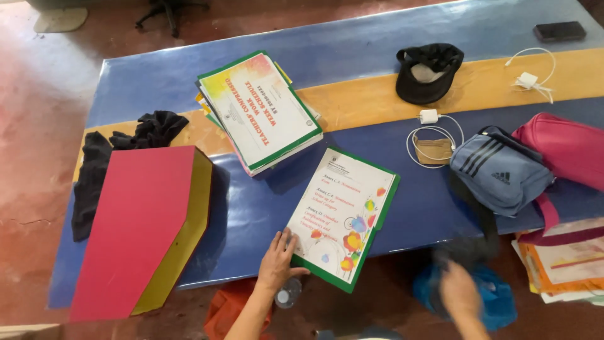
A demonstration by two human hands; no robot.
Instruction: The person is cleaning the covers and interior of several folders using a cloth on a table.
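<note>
We see the left hand (277, 261) at the lower middle of the frame, laid flat with its fingers spread on the lower left corner of a green-edged folder (345, 215). The folder lies on the blue counter (251, 208) just above the near edge, tilted, with a white cover sheet showing coloured flowers. The hand presses on it and grips nothing.

The right hand (459, 291) is at the lower right, below the counter edge and well apart from the folder. It is blurred, so we cannot tell whether it is open or closed. It hovers over a blue bag (497, 296) on the floor.

Above the folder, near the middle of the frame, sits a stack of folders (264, 113) with a yellow and white cover on top. At the left, a red and yellow board (145, 226) lies partly over the counter edge, with a black cloth (119, 148) behind it.

To the right of the folder we find a blue pouch (500, 170) touching a pink bag (563, 148), and a white charger cable (431, 129) just beside the pouch. Further up lie a black cap (429, 72), a second white charger (530, 79) and a dark phone (560, 30) in the upper right corner. More papers (563, 261) lie at the right edge.
</note>
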